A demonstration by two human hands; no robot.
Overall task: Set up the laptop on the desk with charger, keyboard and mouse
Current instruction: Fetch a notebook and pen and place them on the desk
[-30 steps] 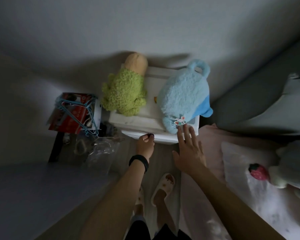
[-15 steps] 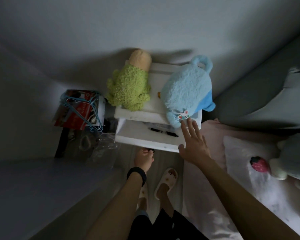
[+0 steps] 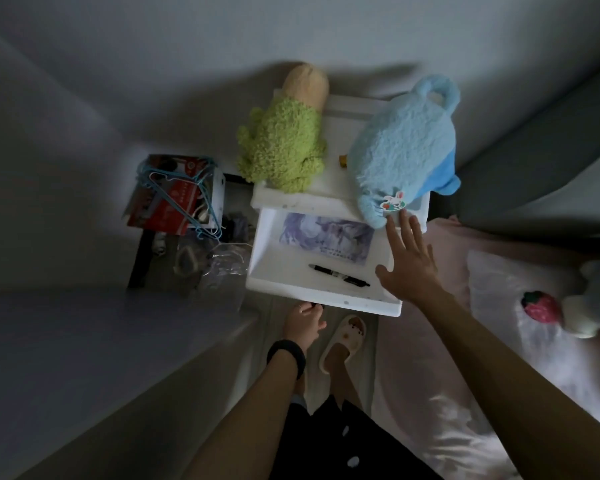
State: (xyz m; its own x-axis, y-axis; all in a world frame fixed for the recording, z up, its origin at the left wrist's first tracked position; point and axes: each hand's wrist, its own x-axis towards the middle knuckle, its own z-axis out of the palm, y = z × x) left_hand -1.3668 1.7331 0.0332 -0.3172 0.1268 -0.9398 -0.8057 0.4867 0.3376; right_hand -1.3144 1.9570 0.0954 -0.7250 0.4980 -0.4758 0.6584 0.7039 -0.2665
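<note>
The left hand (image 3: pixel 303 317) grips the open drawer (image 3: pixel 278 289), the right hand (image 3: pixel 409 268) spread flat; no laptop visible, setup seemingly unstarted.

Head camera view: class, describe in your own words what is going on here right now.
A person stands at a white bedside cabinet. The left hand grips the front edge of its open drawer, which holds a black pen and a purple printed sheet. The right hand is open, fingers straight, reaching toward the blue plush toy on top, beside a green plush toy. Nothing for the desk setup is in view.
</note>
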